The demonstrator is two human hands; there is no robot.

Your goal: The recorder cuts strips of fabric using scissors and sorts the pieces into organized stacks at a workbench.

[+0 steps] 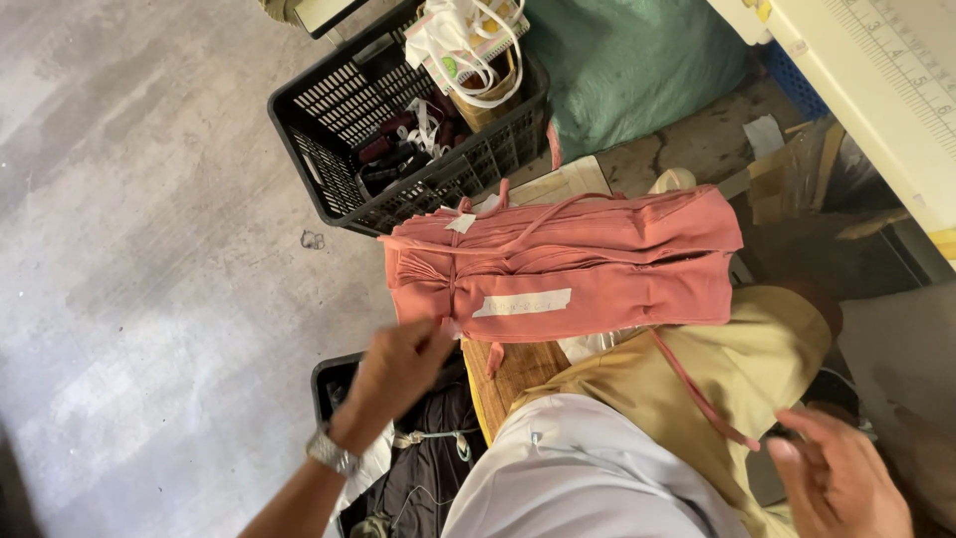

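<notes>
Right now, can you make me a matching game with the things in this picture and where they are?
Things:
1. pink cloth bundle
2. black crate
3. left hand
4. right hand

Places:
A. bottom right corner
B. on the person's knee
C. touching the bundle's near corner
D. on the floor behind the bundle

Pairs: 1-B, 2-D, 3-C, 4-A

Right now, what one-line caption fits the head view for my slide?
Left hand touches the edge of a tied bundle of pink fabric on the person's lap; right hand open beside a loose pink strap.
</notes>
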